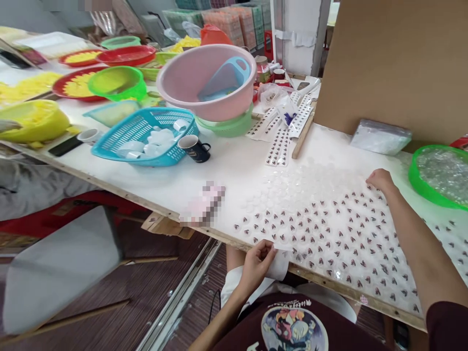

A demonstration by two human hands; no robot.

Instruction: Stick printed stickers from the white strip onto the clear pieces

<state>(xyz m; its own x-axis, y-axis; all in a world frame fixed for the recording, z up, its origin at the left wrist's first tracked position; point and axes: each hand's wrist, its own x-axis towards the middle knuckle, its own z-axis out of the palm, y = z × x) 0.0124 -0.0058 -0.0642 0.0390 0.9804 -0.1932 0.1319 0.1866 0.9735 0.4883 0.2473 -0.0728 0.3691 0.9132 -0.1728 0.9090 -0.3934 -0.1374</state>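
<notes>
At the table's front edge my left hand is closed, with thumb and fingers pinching a white paper strip that hangs over the edge. My right hand reaches farther out, fingers bunched and pointing down at the far side of the spread of small clear discs. A small dark sticker shows at its fingertips; whether it is held or pressed down I cannot tell. Many discs carry a small dark-and-red motif, while the plain discs farther back carry none. Printed sticker sheets lie beyond, beside a wooden stick.
On the left are a pink phone, a dark mug and a blue basket of white pieces. A pink basin stands behind. To the right sit a green tub of clear discs and a plastic-wrapped stack by the cardboard.
</notes>
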